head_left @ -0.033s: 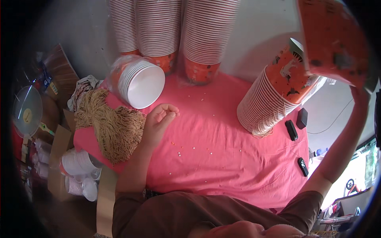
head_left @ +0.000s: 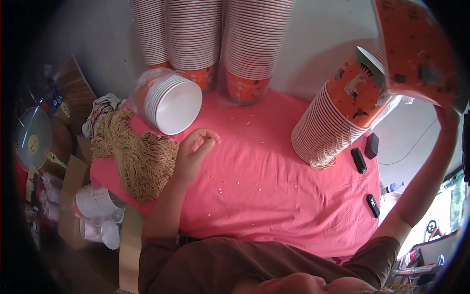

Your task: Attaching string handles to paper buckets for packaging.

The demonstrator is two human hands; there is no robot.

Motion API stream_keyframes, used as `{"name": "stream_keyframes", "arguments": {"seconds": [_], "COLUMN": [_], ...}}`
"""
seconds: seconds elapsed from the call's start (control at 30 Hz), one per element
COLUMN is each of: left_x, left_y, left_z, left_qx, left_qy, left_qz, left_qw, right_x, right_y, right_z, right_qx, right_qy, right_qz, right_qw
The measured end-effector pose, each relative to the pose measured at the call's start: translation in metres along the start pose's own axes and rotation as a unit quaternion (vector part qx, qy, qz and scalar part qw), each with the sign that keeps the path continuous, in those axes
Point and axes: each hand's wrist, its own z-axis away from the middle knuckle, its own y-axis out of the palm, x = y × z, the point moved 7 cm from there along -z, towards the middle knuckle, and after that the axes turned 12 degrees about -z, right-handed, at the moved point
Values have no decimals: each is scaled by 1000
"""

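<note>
My right hand [head_left: 446, 116], raised at the far right and partly cut by the dark rim, grips the lower end of an orange printed paper bucket [head_left: 416, 51]. The fingers are mostly hidden by it. Below and left of that, a tilted stack of paper buckets [head_left: 338, 120] lies on the pink cloth, with tan loops hanging over its white rims. My left hand [head_left: 196, 149] hovers over the cloth with fingers curled and thumb against them; whatever they pinch, if anything, is too small to see. Beside its wrist lies a bundle of tan cord [head_left: 142, 152].
Tall stacks of white-rimmed buckets [head_left: 254, 44] stand against the wall. A short bagged stack [head_left: 178, 105] lies with its white mouth toward me. Black small devices [head_left: 359, 160] sit at the right edge. A cardboard box [head_left: 73, 201] holding more cups stands left. White specks dot the pink cloth [head_left: 254, 206].
The raised orange bucket has shifted slightly to the right with my right hand, showing more of the stack's top bucket. My left hand keeps its curled shape.
</note>
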Motion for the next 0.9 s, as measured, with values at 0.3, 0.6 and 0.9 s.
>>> {"name": "stream_keyframes", "arguments": {"seconds": [0.3,0.6,0.9], "left_x": [4,2,3], "left_y": [6,6,8], "left_z": [3,2,3], "left_qx": [10,14,25], "left_qy": [5,10,9], "left_qz": [-43,-52,-48], "left_qw": [999,999,998], "right_x": [-9,-79,-97], "right_y": [56,122,106], "right_z": [-3,18,29], "right_qx": [124,138,131], "right_qy": [213,350,363], "right_qz": [240,281,239], "right_qw": [939,883,891]}}
